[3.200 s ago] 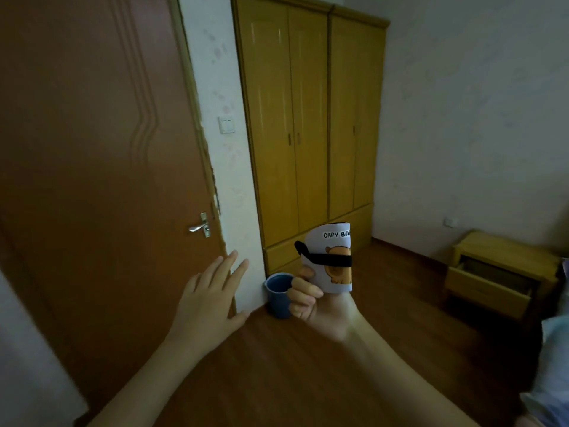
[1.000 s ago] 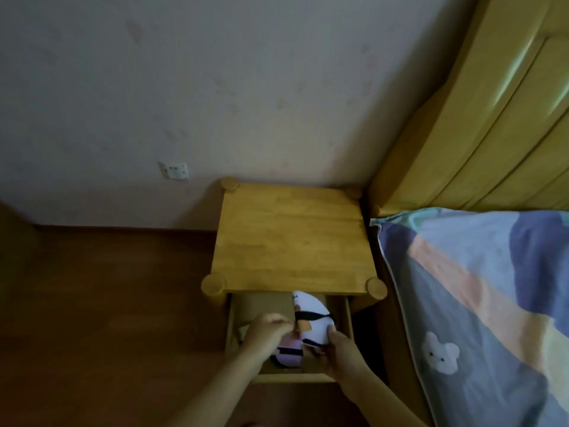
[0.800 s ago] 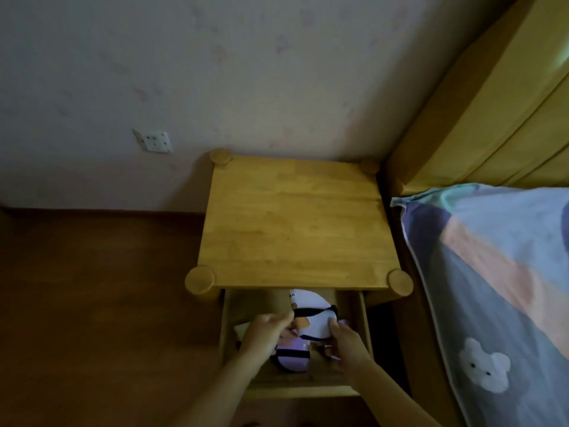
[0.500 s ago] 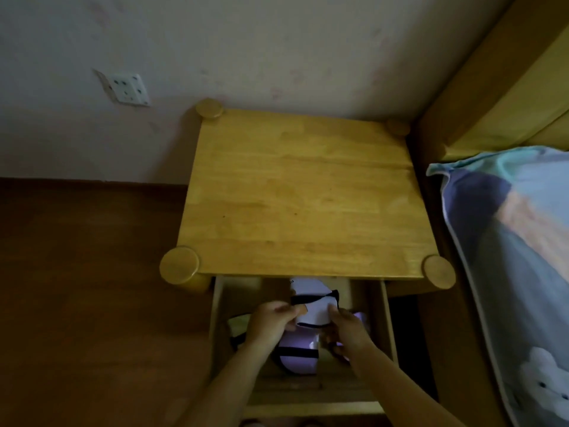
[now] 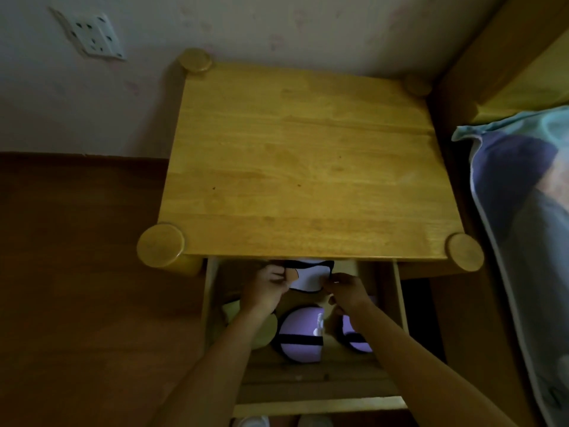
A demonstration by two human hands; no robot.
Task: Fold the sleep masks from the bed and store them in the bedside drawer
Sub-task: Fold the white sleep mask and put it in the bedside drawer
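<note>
Head view: both hands (image 5: 266, 288) on white sleep mask (image 5: 309, 277) inside open drawer (image 5: 317, 405).

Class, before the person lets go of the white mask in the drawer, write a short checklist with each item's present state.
1. Drawer open: ok.
2. White mask held by left hand and right hand: ok.
3. White mask lying on the drawer floor: cannot tell.
4. White mask clear of the purple masks: ok.
5. White mask fully visible: not ok, the tabletop hides its far edge.
</note>
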